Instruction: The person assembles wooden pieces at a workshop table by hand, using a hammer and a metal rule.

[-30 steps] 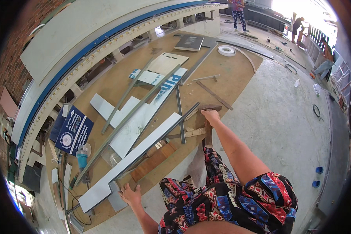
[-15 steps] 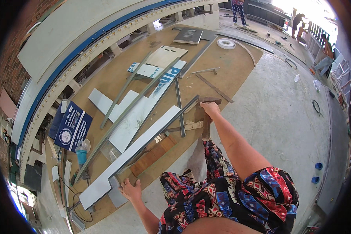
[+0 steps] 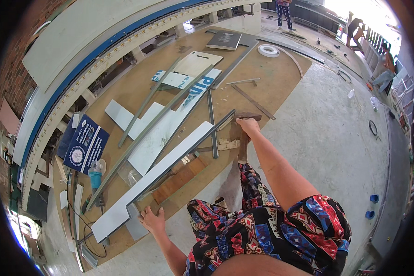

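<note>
My left hand (image 3: 152,221) lies at the near edge of the brown board-topped table (image 3: 103,103), fingers apart, beside the grey bent flap (image 3: 136,224) of a long white sheet strip (image 3: 152,181). Whether its fingertips touch the flap I cannot tell. Farther right along the same edge, my right hand (image 3: 247,125) grips a brown T-shaped piece (image 3: 244,145), whose stem points down toward my legs. The strip's far end reaches close to that hand, alongside a dark metal bar (image 3: 223,122). A reddish-brown wooden block (image 3: 179,180) lies between the strip and the table edge.
White cut sheets (image 3: 145,154) and long metal strips (image 3: 124,170) cover the table's middle. A blue box (image 3: 85,145) and a teal-bodied power tool (image 3: 95,177) stand at left. A roll of white tape (image 3: 268,50) lies at the far end. People (image 3: 284,14) are in the background.
The long white strip's near end has shifted slightly left and toward me. Both hands stay nearly where they were; the whole view has moved a little.
</note>
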Demonstrator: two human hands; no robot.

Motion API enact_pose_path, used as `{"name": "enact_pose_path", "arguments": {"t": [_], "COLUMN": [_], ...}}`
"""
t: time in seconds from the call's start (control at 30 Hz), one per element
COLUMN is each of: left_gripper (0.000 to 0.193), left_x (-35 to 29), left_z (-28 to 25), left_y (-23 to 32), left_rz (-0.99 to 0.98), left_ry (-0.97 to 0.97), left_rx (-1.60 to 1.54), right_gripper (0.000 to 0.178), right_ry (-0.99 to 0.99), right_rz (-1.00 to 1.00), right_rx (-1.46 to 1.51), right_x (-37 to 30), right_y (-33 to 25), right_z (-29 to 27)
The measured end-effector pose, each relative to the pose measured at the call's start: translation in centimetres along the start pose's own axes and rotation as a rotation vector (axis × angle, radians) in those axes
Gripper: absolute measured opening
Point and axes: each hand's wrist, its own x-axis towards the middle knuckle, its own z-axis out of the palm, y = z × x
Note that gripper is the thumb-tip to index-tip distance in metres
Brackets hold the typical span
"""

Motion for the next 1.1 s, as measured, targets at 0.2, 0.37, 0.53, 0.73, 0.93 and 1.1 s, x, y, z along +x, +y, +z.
{"name": "enact_pose_path", "arguments": {"t": [0.2, 0.37, 0.53, 0.73, 0.93, 1.1], "left_gripper": [0.060, 0.059, 0.059, 0.061, 0.062, 0.063], "left_x": [0.0, 0.2, -0.1, -0.2, 0.1, 0.3], "left_z": [0.0, 0.0, -0.7, -1.2, -1.0, -0.8], "left_y": [-0.1, 0.2, 0.4, 0.7, 0.9, 0.9], "left_rz": [-0.004, 0.000, -0.021, -0.060, -0.055, -0.042], "left_ry": [0.016, 0.011, -0.015, -0.050, -0.026, -0.039], "left_rx": [-0.004, -0.003, -0.026, -0.006, -0.007, 0.006], "right_gripper": [0.068, 0.070, 0.070, 0.068, 0.069, 0.067], "right_ry": [-0.046, -0.045, -0.053, -0.035, -0.065, -0.026], "right_rz": [0.021, 0.070, 0.051, 0.016, 0.055, 0.053], "right_rx": [0.017, 0.022, 0.036, 0.024, 0.054, 0.022], "right_x": [-0.7, -0.1, 0.3, -0.7, -0.2, -0.7], "right_y": [-0.6, -0.5, -0.2, -0.1, -0.2, -0.7], "right_z": [-0.2, -0.3, -0.3, -0.5, -0.3, -0.5]}}
